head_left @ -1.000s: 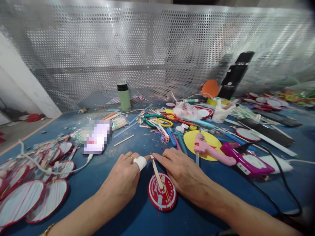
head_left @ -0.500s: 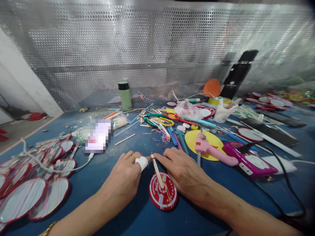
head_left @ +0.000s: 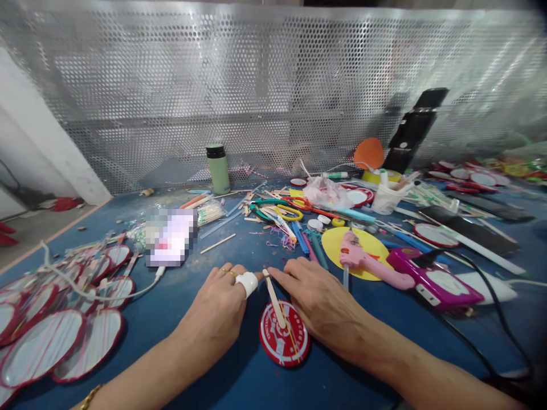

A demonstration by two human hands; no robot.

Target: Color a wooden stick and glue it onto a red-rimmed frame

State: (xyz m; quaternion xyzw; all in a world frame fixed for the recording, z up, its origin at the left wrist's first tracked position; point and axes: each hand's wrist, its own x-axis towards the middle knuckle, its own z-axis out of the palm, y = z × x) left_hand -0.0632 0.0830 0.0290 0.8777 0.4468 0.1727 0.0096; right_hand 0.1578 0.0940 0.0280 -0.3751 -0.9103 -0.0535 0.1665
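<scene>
A small red round disc (head_left: 284,341) with white print lies on the blue table between my hands. A thin wooden stick (head_left: 273,297) rests on it, its far end pointing away from me. My left hand (head_left: 220,310), with a white bandage on the forefinger and rings, lies flat with that fingertip at the stick's far end. My right hand (head_left: 318,302) lies flat too, its forefinger touching the same end from the right. Neither hand grips anything.
A pink glue gun (head_left: 363,259) lies on a yellow disc to the right, beside a magenta device (head_left: 433,279) with a black cable. Several red-rimmed discs (head_left: 64,336) pile up at left. A phone (head_left: 168,236), green bottle (head_left: 219,168), scissors and sticks litter the back.
Both hands keep their place at the stick's end. Only the view has shifted slightly.
</scene>
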